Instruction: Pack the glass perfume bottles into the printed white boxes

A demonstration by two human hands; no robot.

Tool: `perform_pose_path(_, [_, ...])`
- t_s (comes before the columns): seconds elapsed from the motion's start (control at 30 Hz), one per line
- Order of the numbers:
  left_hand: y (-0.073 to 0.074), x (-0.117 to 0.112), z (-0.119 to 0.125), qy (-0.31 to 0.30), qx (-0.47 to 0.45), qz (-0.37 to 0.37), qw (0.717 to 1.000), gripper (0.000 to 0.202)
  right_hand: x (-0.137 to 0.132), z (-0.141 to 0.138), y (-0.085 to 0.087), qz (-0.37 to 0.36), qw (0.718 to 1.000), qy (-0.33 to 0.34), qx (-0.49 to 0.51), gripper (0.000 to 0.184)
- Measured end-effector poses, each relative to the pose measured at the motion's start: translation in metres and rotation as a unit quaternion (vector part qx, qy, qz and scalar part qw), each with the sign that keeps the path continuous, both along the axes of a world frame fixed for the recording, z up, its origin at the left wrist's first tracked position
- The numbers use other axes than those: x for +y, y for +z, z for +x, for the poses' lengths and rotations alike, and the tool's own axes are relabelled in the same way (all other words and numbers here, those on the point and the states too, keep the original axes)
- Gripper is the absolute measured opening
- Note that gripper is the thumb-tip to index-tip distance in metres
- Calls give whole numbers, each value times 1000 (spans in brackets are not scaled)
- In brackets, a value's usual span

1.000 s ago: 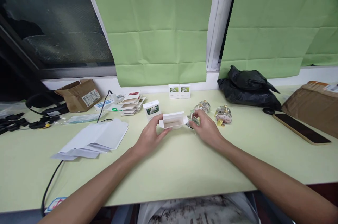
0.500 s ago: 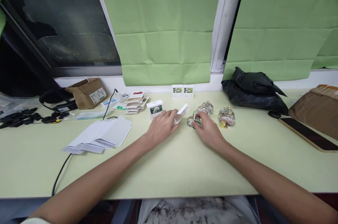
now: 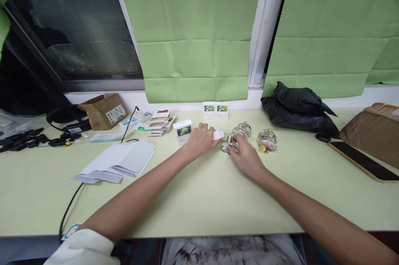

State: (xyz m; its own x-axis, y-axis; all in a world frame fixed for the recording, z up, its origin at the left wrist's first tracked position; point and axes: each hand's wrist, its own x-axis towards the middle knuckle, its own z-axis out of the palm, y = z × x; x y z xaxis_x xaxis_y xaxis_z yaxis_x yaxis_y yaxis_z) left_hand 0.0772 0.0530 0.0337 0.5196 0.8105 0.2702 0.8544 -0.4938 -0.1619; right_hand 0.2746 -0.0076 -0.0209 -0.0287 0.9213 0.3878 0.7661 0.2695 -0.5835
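My left hand [image 3: 201, 141] is closed around a small white box [image 3: 218, 134], most of which is hidden behind the fingers. Just to the right, my right hand [image 3: 247, 154] grips a small round glass bottle with a silver cap [image 3: 225, 147] that lies at the fingertips. Behind that hand stands an ornate glass bottle with gold trim [image 3: 245, 128]. A similar glass bottle [image 3: 267, 140] sits further right, with a gold cap at its foot. Left of my left hand, a white box with a flower picture [image 3: 183, 132] stands upright.
Two small white boxes [image 3: 215, 110] stand side by side at the back. Folded white papers [image 3: 116, 161], a stack of packets [image 3: 160, 122] and an open cardboard box [image 3: 104, 111] are leftward. Black plastic bags [image 3: 299, 109], a phone [image 3: 363, 159] and a brown parcel [image 3: 374, 132] lie rightward.
My left hand has moved right with the white box, which is now close to the bottle and turned differently. The right hand stays at the bottle.
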Motion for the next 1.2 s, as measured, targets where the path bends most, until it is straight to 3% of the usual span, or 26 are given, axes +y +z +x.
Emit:
perform_pose_path(0.07, [-1,-7,-9,-12,5,-54,998,60,0,0,0,1,1000,0,1,20])
perform_pose_path(0.23, [9,-27,-33,-38,10,-202,979,81,0,-1,-1,6,1000,-8,-6,19])
perform_pose_path(0.33, [18,-31,-43,-48,-3,-257,965,74,0,-1,0,6,1000,-9,-4,18])
perform_pose_path(0.47, [17,-30,-47,-28,2,-201,979,45,-1,0,0,7,1000,-17,-2,19])
perform_pose_path(0.63, [-3,-29,-33,80,9,-87,993,63,-2,0,2,1,999,-33,-12,18])
perform_pose_path(0.87, [-13,-19,-8,92,-19,-49,994,71,-1,0,1,7,1000,-26,-9,17])
perform_pose_path(0.97, [-8,-19,-2,100,-20,-48,994,66,-2,1,1,11,1000,-22,-4,16])
perform_pose_path(1.07, [7,-36,-8,93,-26,-44,994,56,-3,1,2,7,1000,-23,-5,17])
perform_pose_path(1.13, [22,-55,-26,77,-24,-23,996,46,-3,1,2,3,1000,-25,-12,18])
perform_pose_path(1.2, [36,-75,-57,111,-3,-14,994,40,-3,1,2,1,999,-27,-18,19])
